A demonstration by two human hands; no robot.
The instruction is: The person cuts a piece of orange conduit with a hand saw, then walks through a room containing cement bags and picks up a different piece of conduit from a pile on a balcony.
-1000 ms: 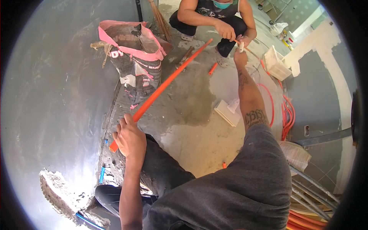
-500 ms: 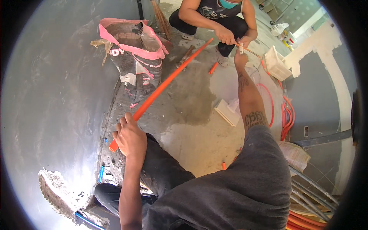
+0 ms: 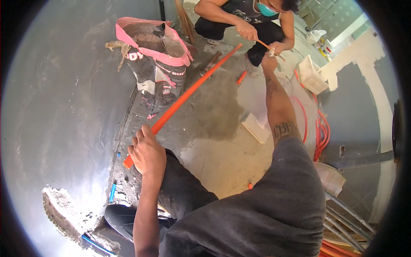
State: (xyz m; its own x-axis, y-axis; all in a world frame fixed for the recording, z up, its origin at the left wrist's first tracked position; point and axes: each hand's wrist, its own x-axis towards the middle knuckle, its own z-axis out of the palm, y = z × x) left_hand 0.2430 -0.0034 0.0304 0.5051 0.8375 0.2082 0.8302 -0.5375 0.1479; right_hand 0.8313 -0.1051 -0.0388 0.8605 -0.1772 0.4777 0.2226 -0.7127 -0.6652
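Observation:
An orange plastic pipe point(image 3: 195, 88) slants up and away across the view, its near end poking out below my left hand point(image 3: 147, 152), which is wrapped round it. My right arm stretches far forward, and my right hand point(image 3: 269, 63) is closed around a small white piece point(image 3: 272, 52) too small to identify. A crouching co-worker point(image 3: 244, 15) faces me there, gripping a thin orange length point(image 3: 263, 43) in one hand. That co-worker's other hand point(image 3: 278, 47) is right beside my right hand, where the white piece and the thin length meet.
An open black-and-pink bag point(image 3: 158, 68) stands by the grey wall at left. Short orange pipe pieces point(image 3: 241, 77) and a white block point(image 3: 255, 128) lie on the floor. At right are a white bin point(image 3: 311, 76), coiled orange tubing point(image 3: 322, 135) and metal pipes point(image 3: 349, 218).
The co-worker's hands have shifted, and the thin orange length now slopes more steeply beside my right hand. My left hand keeps hold of the orange pipe. The whole view has moved slightly.

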